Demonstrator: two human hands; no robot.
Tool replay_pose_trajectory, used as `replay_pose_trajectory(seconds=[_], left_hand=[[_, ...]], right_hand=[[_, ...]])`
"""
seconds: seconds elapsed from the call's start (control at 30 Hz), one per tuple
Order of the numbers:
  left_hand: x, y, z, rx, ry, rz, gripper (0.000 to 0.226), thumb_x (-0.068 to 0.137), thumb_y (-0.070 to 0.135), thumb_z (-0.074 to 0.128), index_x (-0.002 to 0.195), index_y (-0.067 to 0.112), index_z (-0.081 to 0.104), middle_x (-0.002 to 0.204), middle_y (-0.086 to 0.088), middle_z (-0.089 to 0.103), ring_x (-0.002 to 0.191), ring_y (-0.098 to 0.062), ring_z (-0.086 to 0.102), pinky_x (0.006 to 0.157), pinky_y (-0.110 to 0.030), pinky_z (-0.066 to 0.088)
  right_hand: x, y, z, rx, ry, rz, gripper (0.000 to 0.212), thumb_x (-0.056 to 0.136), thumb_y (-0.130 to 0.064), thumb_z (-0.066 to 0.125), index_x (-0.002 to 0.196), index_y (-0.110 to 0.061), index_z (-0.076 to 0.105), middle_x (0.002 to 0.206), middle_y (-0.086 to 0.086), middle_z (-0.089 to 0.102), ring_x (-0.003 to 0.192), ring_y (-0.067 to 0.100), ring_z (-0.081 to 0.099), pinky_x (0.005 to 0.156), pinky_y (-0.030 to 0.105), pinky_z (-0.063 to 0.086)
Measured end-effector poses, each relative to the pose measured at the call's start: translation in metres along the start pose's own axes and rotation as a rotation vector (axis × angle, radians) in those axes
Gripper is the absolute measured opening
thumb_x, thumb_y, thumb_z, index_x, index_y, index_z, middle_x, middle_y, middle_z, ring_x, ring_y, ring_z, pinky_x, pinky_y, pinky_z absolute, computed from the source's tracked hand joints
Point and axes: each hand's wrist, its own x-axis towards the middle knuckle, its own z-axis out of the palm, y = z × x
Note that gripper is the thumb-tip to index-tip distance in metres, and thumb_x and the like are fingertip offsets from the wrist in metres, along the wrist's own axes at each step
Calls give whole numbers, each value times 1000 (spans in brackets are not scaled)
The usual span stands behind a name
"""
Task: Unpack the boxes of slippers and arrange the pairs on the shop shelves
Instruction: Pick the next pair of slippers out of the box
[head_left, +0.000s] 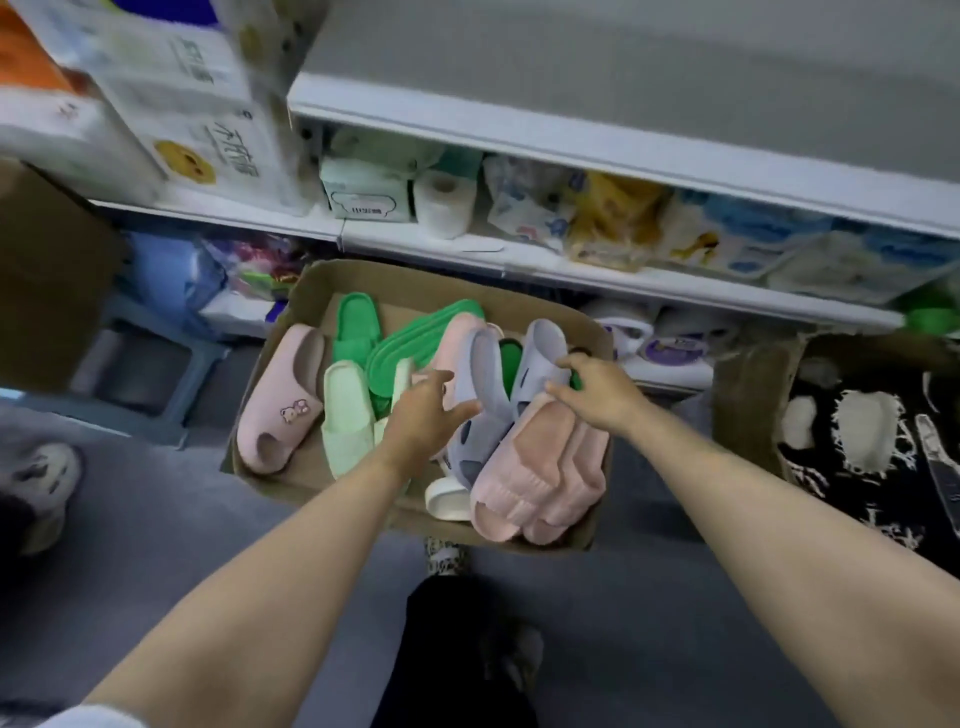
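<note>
Under my hands: the cardboard box (317, 291) is sitting open on the floor.
Slippers: pink pair (540, 467) is lying below my right wrist.
Right hand (597, 387): I am gripping a lilac slipper (543, 345).
Left hand (423, 415): my spread fingers are touching its twin (485, 374).

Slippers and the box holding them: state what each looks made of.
Slippers, such as the pink slipper: seemingly moulded foam or soft rubber, matte; thick one-piece shapes without seams or stitching. Box: brown corrugated cardboard, dull, with bent, worn walls. The left hand and right hand reach onto the lilac slippers.
</note>
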Motion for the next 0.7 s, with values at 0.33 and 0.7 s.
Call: replay_pose_trajectory(seconds=[0.33, 0.7], left_hand=[[45, -55, 86, -214, -93, -352, 65, 76, 37, 84, 122, 7, 49, 115, -8, 60, 106, -29, 60, 76, -28, 40], [58, -54, 54, -683, 84, -244, 38, 82, 16, 81, 110, 10, 55, 95, -6, 67, 80, -18, 67, 66, -24, 57]], right_hand=[[59, 33, 56, 257, 20, 196, 65, 97, -41, 63, 151, -13, 40, 155, 8, 43, 141, 27, 41, 108, 30, 35], [96, 48, 67, 458, -3, 317, 74, 96, -47, 61, 159, -29, 25, 158, -1, 41, 141, 25, 42, 112, 34, 37]])
